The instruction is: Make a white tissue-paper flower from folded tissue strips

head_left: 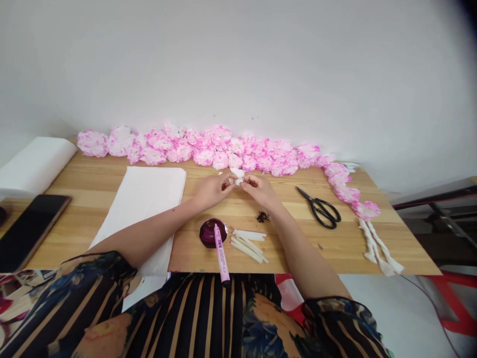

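At mid-frame, your L hand (213,192) & R hand (262,192) pinch 1 white paper pc (237,173), w/ 1 pink marker (221,256) lower ctr.

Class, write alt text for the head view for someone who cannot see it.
The left hand and right hand together hold a small white piece over a wooden table. Pink-and-white flowers run along the wall; around the hands are white sheets, a pink marker, pale sticks and black scissors.
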The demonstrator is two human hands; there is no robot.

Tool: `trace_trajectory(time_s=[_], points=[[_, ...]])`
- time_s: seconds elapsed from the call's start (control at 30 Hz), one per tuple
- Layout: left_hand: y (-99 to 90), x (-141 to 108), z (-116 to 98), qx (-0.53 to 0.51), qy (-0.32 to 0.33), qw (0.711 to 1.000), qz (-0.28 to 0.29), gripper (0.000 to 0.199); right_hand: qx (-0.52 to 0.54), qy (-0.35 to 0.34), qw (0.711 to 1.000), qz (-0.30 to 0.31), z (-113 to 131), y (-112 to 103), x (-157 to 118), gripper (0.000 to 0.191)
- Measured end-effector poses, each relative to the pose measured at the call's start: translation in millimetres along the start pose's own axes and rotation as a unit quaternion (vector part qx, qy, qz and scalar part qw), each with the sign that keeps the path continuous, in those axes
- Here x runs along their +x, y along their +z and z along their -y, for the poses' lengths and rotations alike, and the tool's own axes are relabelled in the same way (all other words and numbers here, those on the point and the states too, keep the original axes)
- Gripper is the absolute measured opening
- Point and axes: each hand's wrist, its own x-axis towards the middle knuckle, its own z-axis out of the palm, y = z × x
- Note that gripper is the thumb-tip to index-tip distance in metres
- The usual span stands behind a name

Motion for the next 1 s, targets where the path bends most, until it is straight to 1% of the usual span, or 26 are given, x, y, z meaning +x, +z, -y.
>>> trace_trajectory(time_s=[0.1,0.3,0.37,0.43,0.5,0.57,0.63,0.7,0.73,0.77,0.83,0.9,1.0], points=[[1.1,0.0,2.4,0.043,0.011,0.999,-0.008,0.022,0.005,-0.001,1.0,0.0,1.6,0.1,-1.1,0.019],[4.0,0.1,5.0,0.053,0.016,0.998,0.013,0.022,0.031,0.008,0.999,-0.004,2.4,2.4,-0.6,0.02],[3.3,0.1,3.1,0.052,0.009,0.999,0.011,0.021,0.047,0.003,0.999,-0.023,2.6,3.2,0.0,0.02],[1.9,0.6,1.3,0.039,-0.009,0.999,-0.001,0.019,0.049,-0.009,0.997,-0.066,5.4,3.5,-0.5,0.022],[0.6,1.8,0.8,0.012,-0.032,0.999,-0.019,0.019,0.03,-0.029,0.992,-0.12,10.9,3.5,-2.8,0.025],[0.1,3.5,2.2,-0.023,-0.049,0.998,-0.03,0.02,-0.007,-0.067,0.987,-0.149,17.4,4.1,-6.3,0.023],[0.4,5.1,4.4,-0.055,-0.058,0.996,-0.032,0.022,-0.054,-0.119,0.981,-0.146,21.7,5.9,-9.3,0.018],[1.0,6.1,5.7,-0.074,-0.064,0.995,-0.031,0.023,-0.111,-0.159,0.974,-0.118,22.2,8.5,-10.6,0.014],[1.2,6.3,5.8,-0.077,-0.064,0.994,-0.03,0.024,-0.141,-0.166,0.971,-0.102,21.1,9.8,-10.4,0.013],[1.3,6.3,5.5,-0.076,-0.062,0.995,-0.03,0.025,-0.166,-0.162,0.969,-0.089,19.3,11.0,-9.8,0.013],[1.1,5.7,4.2,-0.063,-0.05,0.997,-0.021,0.024,-0.189,-0.124,0.971,-0.074,15.5,12.4,-8.0,0.012],[0.7,4.9,3.0,-0.032,-0.035,0.999,0.005,0.023,-0.169,-0.065,0.981,-0.068,12.9,12.7,-6.4,0.015],[0.3,4.3,3.2,0.012,-0.021,0.998,0.052,0.021,-0.146,0.004,0.988,-0.054,12.5,11.9,-5.7,0.028]])
